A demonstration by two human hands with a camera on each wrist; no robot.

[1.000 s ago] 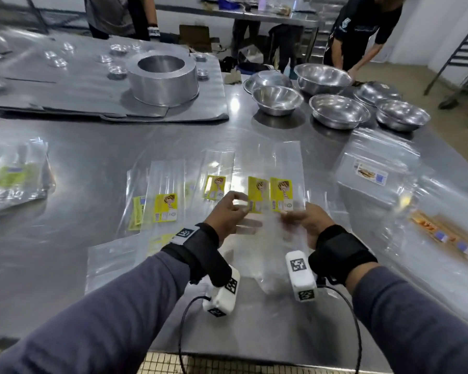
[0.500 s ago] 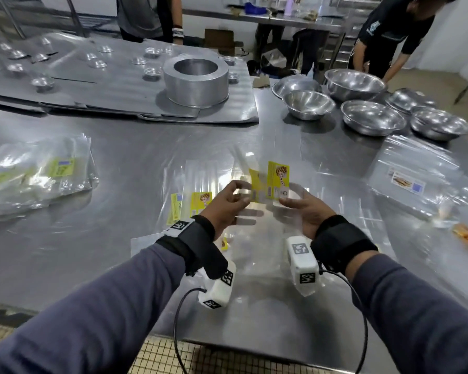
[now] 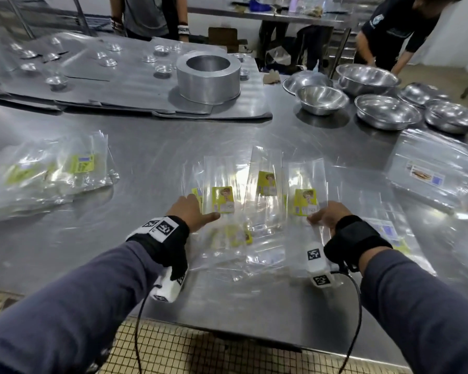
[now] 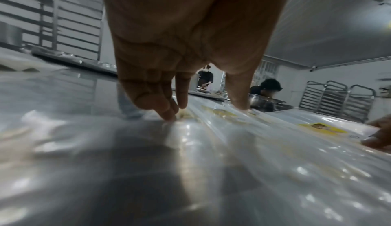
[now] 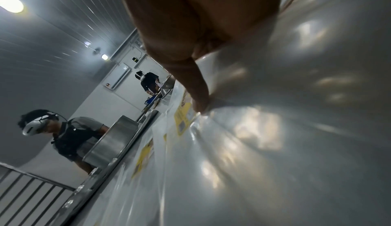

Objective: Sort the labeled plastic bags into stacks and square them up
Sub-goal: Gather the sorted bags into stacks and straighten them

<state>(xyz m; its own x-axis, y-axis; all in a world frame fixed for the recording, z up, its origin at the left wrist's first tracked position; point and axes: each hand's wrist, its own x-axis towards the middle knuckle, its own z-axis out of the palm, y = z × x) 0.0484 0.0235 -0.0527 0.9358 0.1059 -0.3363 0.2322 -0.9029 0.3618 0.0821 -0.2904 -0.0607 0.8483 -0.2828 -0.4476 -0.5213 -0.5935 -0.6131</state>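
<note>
Several clear plastic bags with yellow labels (image 3: pixel 222 200) lie fanned out on the steel table (image 3: pixel 152 147) in front of me. My left hand (image 3: pixel 200 209) rests at their left edge, its fingers (image 4: pixel 167 112) straight and their tips pressing on the plastic. My right hand (image 3: pixel 319 215) is at the right edge. Its thumb (image 5: pixel 198 99) lies on top of one yellow-labelled bag (image 3: pixel 304 201), and the sheet covers its other fingers, so it pinches that bag. Another labelled bag (image 3: pixel 265 182) stands between the hands.
A heap of green-labelled bags (image 3: pixel 52 171) lies at the left, a stack with a white label (image 3: pixel 430 171) at the right. Steel bowls (image 3: pixel 322 99) and a metal ring (image 3: pixel 208 74) stand at the back. Two people work at the far side. The table's front edge (image 3: pixel 254 333) is near me.
My hands were close together on one bag held above the table. They have moved apart and down, the left onto the fanned bags, the right keeping a bag.
</note>
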